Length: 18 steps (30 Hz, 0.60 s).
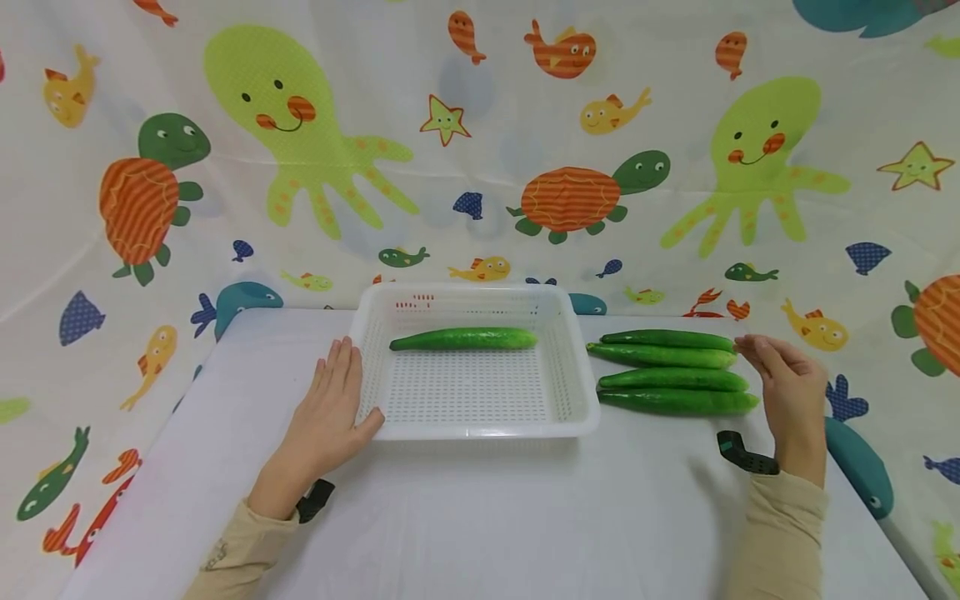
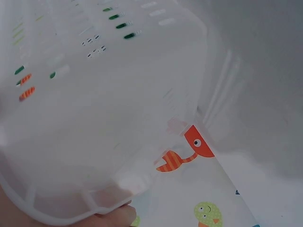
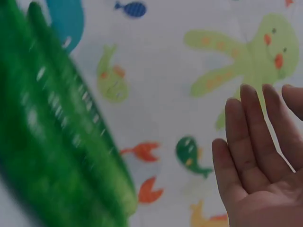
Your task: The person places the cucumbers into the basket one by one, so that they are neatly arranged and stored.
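Observation:
A white plastic basket point(image 1: 465, 429) with slotted walls stands on the table, and one cucumber point(image 1: 465, 338) lies across it near the back wall. My left hand point(image 1: 330, 417) rests against the basket's left side, fingers straight, thumb by the front left corner. In the left wrist view the basket's wall fills much of the picture, with part of the hand point(image 2: 109, 216) behind its rim. Several cucumbers point(image 1: 678, 402) lie side by side right of the basket. At their right ends is my right hand point(image 1: 793, 387); its slightly bent fingers point(image 3: 255, 142) hold nothing in the right wrist view.
The table point(image 1: 480, 517) has a white cover. Behind it hangs a white curtain point(image 1: 480, 150) printed with sea animals, which also runs down both sides. A dark wrist strap point(image 1: 746, 457) sits at the right wrist.

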Motion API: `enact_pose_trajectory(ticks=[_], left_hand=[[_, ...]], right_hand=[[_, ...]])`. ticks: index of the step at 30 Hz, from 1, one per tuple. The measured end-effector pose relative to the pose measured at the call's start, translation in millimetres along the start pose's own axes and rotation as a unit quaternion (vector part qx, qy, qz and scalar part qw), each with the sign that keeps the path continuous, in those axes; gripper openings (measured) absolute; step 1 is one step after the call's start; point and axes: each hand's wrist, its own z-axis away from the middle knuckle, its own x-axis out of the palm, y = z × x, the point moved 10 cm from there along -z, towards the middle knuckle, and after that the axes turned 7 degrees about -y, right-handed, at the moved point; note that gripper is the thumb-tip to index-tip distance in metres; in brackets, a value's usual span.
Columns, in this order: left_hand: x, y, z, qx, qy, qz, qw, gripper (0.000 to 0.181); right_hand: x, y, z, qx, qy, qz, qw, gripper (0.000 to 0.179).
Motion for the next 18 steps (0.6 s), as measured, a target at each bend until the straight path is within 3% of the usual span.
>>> enact_pose_trajectory(ticks=[5, 10, 13, 18], left_hand=[[0.8, -0.2, -0.1, 0.003, 0.000, 0.003, 1.0000, 0.088], [0.9, -0.7, -0.8, 0.005, 0.001, -0.001, 1.0000, 0.088], [0.4, -0.9, -0.2, 0.003, 0.000, -0.002, 1.0000, 0.088], [-0.6, -0.6, 0.5, 0.002, -0.001, -0.001, 1.0000, 0.088]], right_hand=[[-34.9, 29.6, 8.8, 0.069, 0.038, 0.069, 0.9945, 0.028], [-56.1, 52.8, 9.3, 0.114, 0.039, 0.142, 0.9825, 0.029], [-63.1, 64.2, 9.3, 0.149, 0.036, 0.201, 0.9675, 0.031], [-65.5, 71.8, 10.0, 0.174, 0.011, 0.313, 0.9334, 0.035]])
